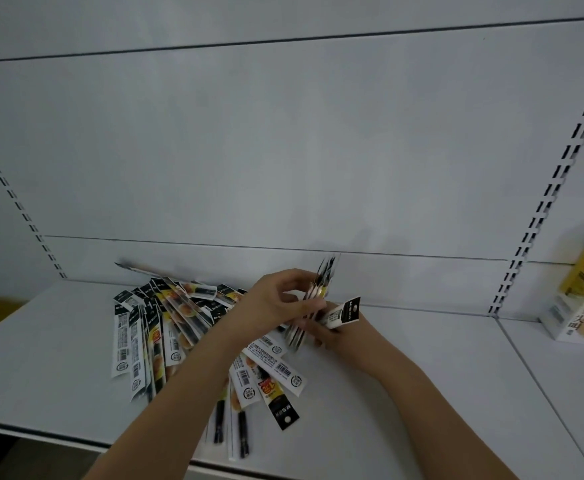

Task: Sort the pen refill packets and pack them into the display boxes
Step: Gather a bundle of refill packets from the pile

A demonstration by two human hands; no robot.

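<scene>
Your left hand [276,299] and right hand [332,336] both pinch a blurred bundle of refill packets [313,299] above the shelf [422,393], display boxes [576,313] at three o'clock; a loose grip could spill them onto the unsorted pile [179,327].

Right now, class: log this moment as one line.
left hand: grips packet bundle | right hand: holds bundle's lower end | loose packets: on shelf | display box: right

Glossy plastic refill packets [165,327] on a smooth, matt white shelf [404,393].
</scene>
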